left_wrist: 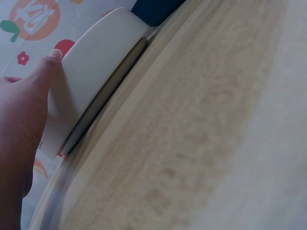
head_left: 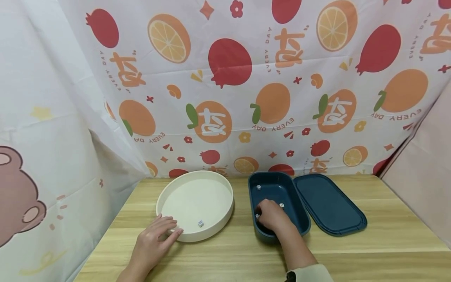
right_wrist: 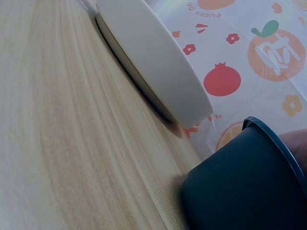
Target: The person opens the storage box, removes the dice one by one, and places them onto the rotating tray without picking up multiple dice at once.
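A white round tray point(head_left: 195, 235) sits on the table with one die point(head_left: 201, 223) near its front rim. My left hand point(head_left: 155, 239) rests at the tray's front-left rim, fingers and thumb fairly straight; the left wrist view shows the thumb point(left_wrist: 50, 67) against the tray's wall. My right hand point(head_left: 273, 215) reaches down into the dark blue rectangular container point(head_left: 303, 225), its fingers bent and their tips hidden. Close to those fingers lies a die point(head_left: 257, 216). Two more dice, one farther back point(head_left: 258, 187) and one to the right point(head_left: 282, 205), lie inside. Whether the right fingers hold anything cannot be seen.
To the right of the container, a dark blue lid point(head_left: 331, 205) lies flat on the wooden table point(head_left: 394, 235). A fruit-printed cloth point(head_left: 239, 109) hangs behind the table, and a white cloth point(head_left: 70, 156) hangs on the left. The tray and container stand apart, side by side.
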Available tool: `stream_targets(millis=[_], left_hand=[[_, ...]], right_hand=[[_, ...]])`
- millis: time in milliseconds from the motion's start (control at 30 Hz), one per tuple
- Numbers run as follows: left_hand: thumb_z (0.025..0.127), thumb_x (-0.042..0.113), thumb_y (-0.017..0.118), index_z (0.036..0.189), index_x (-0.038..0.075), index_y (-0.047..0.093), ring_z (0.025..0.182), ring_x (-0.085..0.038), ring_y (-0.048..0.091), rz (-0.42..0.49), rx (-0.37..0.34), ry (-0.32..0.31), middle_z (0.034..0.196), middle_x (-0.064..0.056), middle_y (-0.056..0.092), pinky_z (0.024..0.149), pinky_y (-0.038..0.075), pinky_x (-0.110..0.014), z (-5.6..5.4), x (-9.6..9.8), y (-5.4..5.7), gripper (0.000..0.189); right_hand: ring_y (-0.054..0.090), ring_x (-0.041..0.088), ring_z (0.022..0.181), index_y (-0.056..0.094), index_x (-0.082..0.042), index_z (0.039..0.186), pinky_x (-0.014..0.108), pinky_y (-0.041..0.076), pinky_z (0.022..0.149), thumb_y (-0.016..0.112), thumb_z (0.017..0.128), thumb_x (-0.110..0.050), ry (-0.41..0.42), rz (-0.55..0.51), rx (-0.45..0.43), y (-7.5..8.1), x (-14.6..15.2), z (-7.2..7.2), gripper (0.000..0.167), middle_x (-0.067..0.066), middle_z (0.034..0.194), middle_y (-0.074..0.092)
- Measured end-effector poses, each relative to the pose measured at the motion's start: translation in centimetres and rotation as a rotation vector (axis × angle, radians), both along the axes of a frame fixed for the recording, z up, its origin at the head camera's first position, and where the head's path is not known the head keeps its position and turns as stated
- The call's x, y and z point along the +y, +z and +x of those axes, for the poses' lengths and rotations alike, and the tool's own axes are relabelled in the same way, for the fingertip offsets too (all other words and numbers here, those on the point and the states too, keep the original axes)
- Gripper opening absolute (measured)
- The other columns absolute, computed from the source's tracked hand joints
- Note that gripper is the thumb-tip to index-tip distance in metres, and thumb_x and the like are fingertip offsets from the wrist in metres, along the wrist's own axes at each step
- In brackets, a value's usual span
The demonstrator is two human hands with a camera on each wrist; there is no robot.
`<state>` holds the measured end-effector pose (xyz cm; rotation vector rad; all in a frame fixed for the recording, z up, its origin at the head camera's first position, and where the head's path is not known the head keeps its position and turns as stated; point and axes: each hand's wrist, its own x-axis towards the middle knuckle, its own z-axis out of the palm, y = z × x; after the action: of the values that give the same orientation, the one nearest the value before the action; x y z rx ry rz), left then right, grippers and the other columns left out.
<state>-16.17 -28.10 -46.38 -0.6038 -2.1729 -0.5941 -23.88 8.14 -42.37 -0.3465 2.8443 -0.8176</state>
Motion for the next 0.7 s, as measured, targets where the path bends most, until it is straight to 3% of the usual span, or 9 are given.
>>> stream_targets(millis=[700], left_hand=[[0.070,0.019,0.086,0.085,0.009,0.077,0.092,-0.027,0.071,-0.009,-0.039,0.011,0.087,-0.004,0.076,0.118,0.034,-0.018,-0.13,0.06,0.38,0.020]], right_hand=[[0.063,0.019,0.093,0.075,-0.007,0.095,0.043,0.060,0.087,0.069,0.083,0.002,-0.036,0.027,-0.035,0.28,-0.21,-0.19,0.016,0.008,0.101,0.071]])
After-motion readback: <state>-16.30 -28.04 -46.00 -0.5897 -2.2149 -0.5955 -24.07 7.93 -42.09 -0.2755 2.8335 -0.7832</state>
